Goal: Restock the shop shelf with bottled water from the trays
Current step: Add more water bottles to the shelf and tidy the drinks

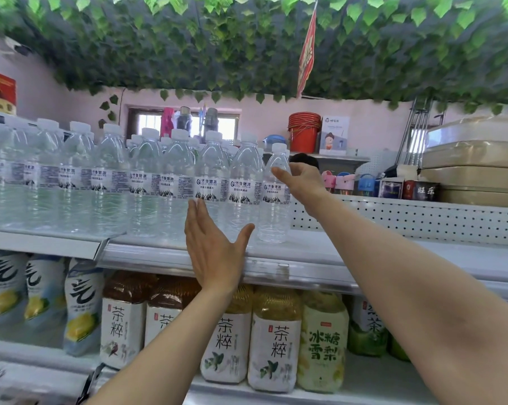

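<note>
A long row of clear water bottles (176, 182) with white caps and white labels fills the top shelf (305, 252). The rightmost bottle (274, 217) stands upright at the end of the row. My right hand (301, 178) reaches up beside this bottle, its fingertips touching the bottle's upper part near the shoulder, fingers mostly straight. My left hand (214, 252) is raised in front of the shelf edge with flat, spread fingers and holds nothing; its fingertips are at the lower part of a front bottle. No tray is in view.
The shelf below holds amber tea bottles (271, 337), a green pear-drink bottle (323, 343) and lemon-drink bottles (81, 308). Bare shelf runs right of the last water bottle, backed by a white perforated panel (422, 217). Beyond it are a red bucket (304, 131) and stacked beige trays (475, 165).
</note>
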